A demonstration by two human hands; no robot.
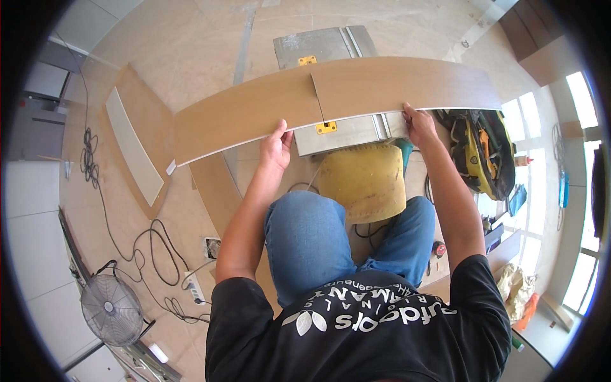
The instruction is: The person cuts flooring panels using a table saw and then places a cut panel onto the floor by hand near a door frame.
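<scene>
A long, light-brown board (394, 83) with a pale near edge lies across a grey metal table saw (353, 134). A dark, narrow cut line crosses most of its width, from the near edge by the saw's yellow insert (326, 128) toward the far edge. My left hand (276, 146) grips the near edge left of this line, thumb on top and fingers partly hidden beneath. Farther right, my right hand (421, 125) holds the same edge, its thumb also on top. The blade itself cannot be made out.
A worn yellow seat-like block (363, 181) stands between my knees and the saw. Tool bag (487, 153) sits right, beside the board's end. Other panels (137, 146) lie left. Cables (162, 248) trail over the floor near a fan (111, 309) and power strip (194, 288).
</scene>
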